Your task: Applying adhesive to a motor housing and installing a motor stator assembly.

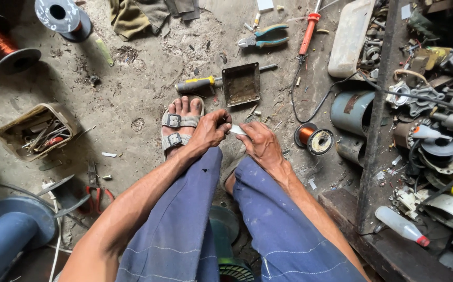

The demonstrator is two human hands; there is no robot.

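Hands meet over your knees — both pinch one small white strip.

Your left hand (210,130) grips the near end of the strip (238,130) with fingers closed on it; your right hand (260,143) holds the other end, thumb on top. It sits just above the sandal (177,130) on the dusty floor (132,89). Beyond lie a tray (241,83) and screwdriver (198,84) side by side; a copper wire spool (314,138) stands near your right hand — pliers (263,37) farther off.
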